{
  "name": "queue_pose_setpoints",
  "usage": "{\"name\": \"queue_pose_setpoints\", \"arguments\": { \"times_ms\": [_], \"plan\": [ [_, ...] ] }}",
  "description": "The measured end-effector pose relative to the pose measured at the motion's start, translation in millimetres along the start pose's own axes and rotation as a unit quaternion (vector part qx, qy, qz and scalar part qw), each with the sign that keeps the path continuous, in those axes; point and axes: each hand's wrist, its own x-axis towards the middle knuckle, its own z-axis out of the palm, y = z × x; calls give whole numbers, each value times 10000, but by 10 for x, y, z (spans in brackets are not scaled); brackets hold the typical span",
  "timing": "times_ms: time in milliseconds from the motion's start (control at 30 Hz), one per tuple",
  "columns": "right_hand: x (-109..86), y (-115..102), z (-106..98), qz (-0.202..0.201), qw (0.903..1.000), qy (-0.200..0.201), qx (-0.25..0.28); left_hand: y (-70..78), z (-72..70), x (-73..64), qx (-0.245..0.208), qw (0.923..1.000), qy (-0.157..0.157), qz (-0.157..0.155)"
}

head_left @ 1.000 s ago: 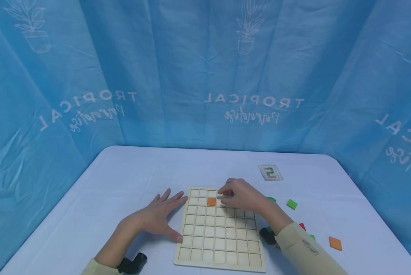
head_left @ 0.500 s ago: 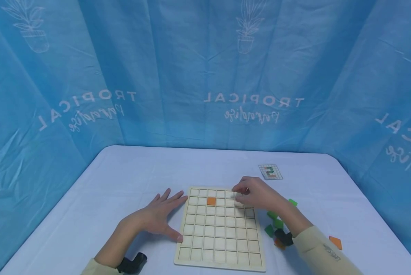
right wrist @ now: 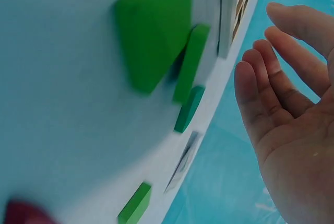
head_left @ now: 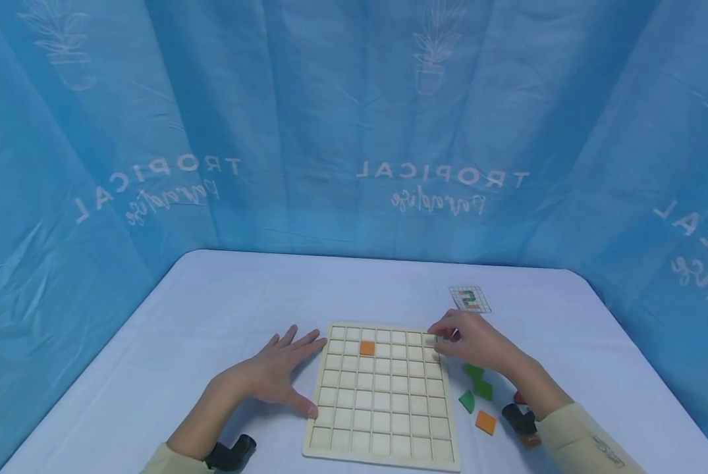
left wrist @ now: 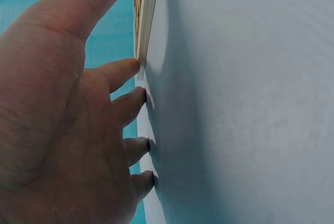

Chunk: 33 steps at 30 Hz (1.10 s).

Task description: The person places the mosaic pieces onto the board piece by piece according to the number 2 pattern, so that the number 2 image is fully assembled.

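Observation:
A cream gridded board (head_left: 363, 399) lies on the white table, with one orange square tile (head_left: 367, 347) in its second row from the far edge. My left hand (head_left: 272, 376) is spread flat along the board's left side, thumb and index fingertip at the edge. In the left wrist view the index fingertip meets the board's side (left wrist: 148, 20), and the other fingertips rest on the cloth. My right hand (head_left: 473, 341) hovers over the board's far right corner, fingers loosely bent. The right wrist view shows nothing between its thumb and fingers (right wrist: 282, 91).
Right of the board lie several loose pieces: green tiles (head_left: 482, 387), a dark green piece (head_left: 467, 400), an orange tile (head_left: 486, 422) and a red piece (head_left: 519, 397) partly under the right wrist. A small pattern card (head_left: 469, 299) lies beyond. A blue curtain (head_left: 354, 131) surrounds the table.
My right hand has moved right along the board's far rows, from beside the orange tile to the far right corner. The left hand has stayed at the left edge.

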Motion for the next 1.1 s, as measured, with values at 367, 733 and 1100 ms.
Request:
{"name": "queue_pose_setpoints", "arguments": {
  "times_ms": [367, 733, 1100],
  "plan": [
    [-169, 219, -85, 225, 9991, 110, -337, 25, -9, 4, 8, 10000, -40, -39],
    [-347, 391, -314, 565, 9967, 404, -426, 43, -24, -14, 3, 9999, -55, -122],
    [-512, 651, -386, 941, 9938, 462, -373, 40, -21, -18, -5, 9999, -57, -138]
  ]
}}
